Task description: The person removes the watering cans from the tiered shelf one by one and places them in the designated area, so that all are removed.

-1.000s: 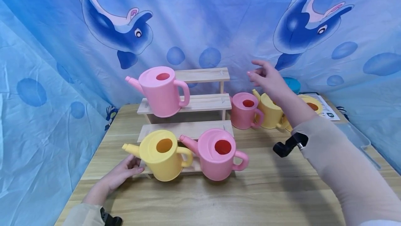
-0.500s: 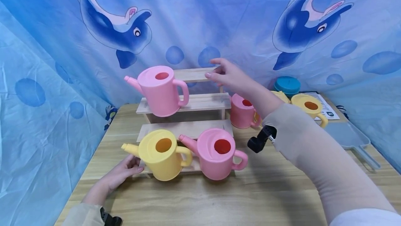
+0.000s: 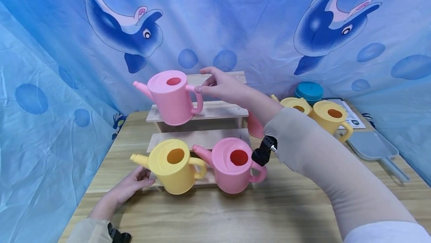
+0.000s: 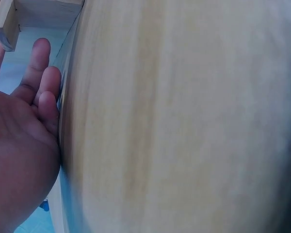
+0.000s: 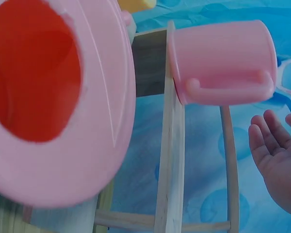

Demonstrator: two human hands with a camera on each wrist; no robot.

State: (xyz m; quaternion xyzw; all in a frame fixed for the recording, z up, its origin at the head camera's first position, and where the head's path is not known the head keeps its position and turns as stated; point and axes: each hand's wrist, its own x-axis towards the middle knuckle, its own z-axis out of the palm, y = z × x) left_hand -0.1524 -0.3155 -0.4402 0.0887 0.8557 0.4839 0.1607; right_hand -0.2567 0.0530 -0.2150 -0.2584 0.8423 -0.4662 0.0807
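Note:
My left hand (image 3: 132, 184) holds the left end of the lowest step of a stepped wooden shelf (image 3: 198, 140). In the left wrist view, thumb and index finger lie about the board end (image 4: 7, 26), and the other fingers are bent. My right hand (image 3: 225, 86) is at the handle of a light pink watering can (image 3: 172, 102) standing on an upper step, spout to the left. The right wrist view shows that hand's fingers (image 5: 269, 131) spread, with a gap to the can. A yellow watering can (image 3: 175, 172) and a darker pink one (image 3: 232, 175) stand on the lowest step.
Right of the shelf, behind my right forearm, are two yellow watering cans (image 3: 328, 115) and a partly hidden pink one (image 3: 254, 125). Farther right are a teal round container (image 3: 309, 90), a printed sheet (image 3: 350, 117) and a grey dustpan-like tray (image 3: 373, 145). A blue dolphin-print curtain hangs behind.
My right hand has moved left from above the cans on the right, past the shelf's top step, to the light pink can's handle. My left hand has stayed put.

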